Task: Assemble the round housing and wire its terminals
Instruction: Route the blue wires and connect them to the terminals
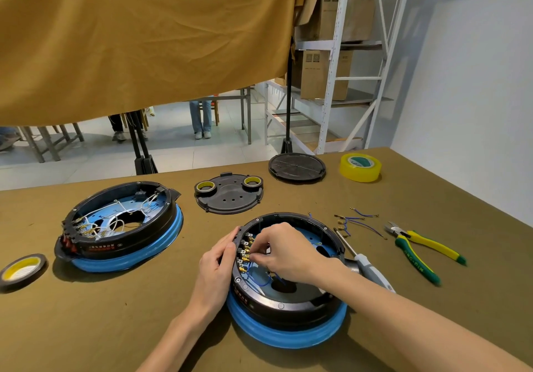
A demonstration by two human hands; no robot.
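A round black housing point(288, 302) on a blue base lies in front of me on the olive table. A row of brass terminals point(245, 252) runs along its left inner wall. My left hand point(216, 265) grips the housing's left rim from outside. My right hand point(284, 252) reaches inside and pinches a blue wire point(259, 280) at the terminals; its connector end is hidden by the fingers. Several loose blue wires with brass connectors point(356, 221) lie to the right of the housing.
A second housing point(121, 224) with white wiring sits at left. A black cover plate point(229, 197) carries two tape rolls; another round plate point(297, 167) lies behind. Yellow tape point(360, 167), green-yellow pliers point(418, 249), a screwdriver point(364, 263) and a tape roll point(21, 269) surround them.
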